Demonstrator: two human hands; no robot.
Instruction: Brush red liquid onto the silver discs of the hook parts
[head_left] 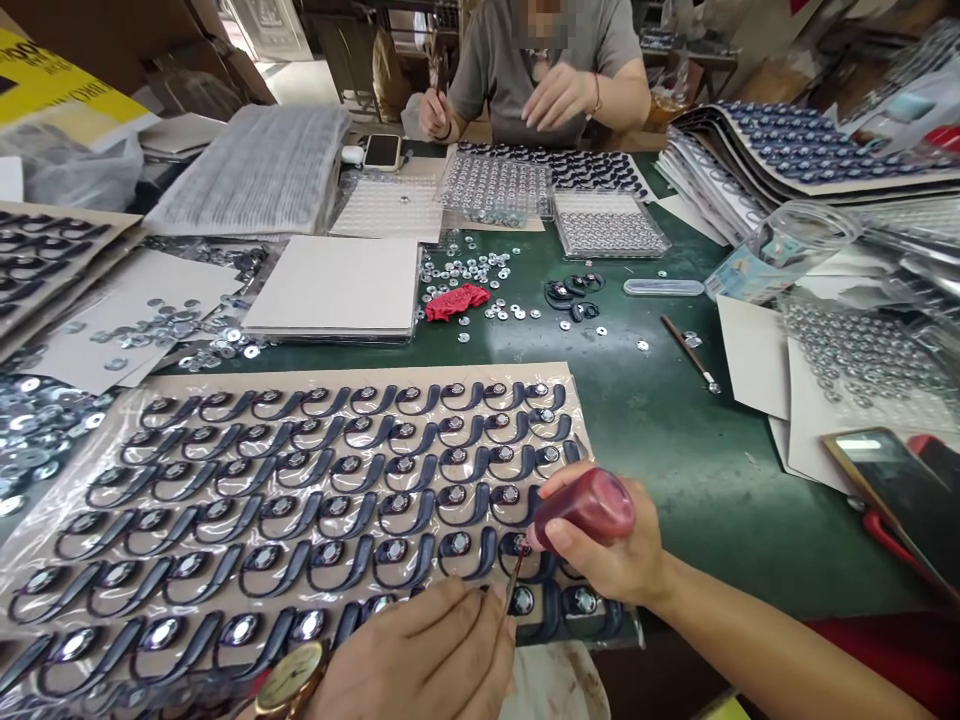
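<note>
My right hand (619, 545) is wrapped round a dark red squeeze bottle (589, 505), tilted with its nozzle down to the left. The nozzle is over a card of dark, curved loop pieces (405, 512), each with a round shiny faceted centre, set in rows under clear film. My left hand (431, 650) lies over the card's near edge, fingers pressed together, fingertips close below the nozzle. A thin pointed sliver (514, 578) shows between fingertips and nozzle; whether it belongs to the bottle or is held by the left hand, I cannot tell. A wristwatch (291, 680) is on my left wrist.
Loose metal discs (472, 268) and a crumpled red cloth (456, 302) lie mid-table. White cards (337, 285) are stacked behind the work card. A brown stick (690, 352), a clear tub (780, 250) and a phone (885, 480) are at right. Across the table sits another person (517, 90).
</note>
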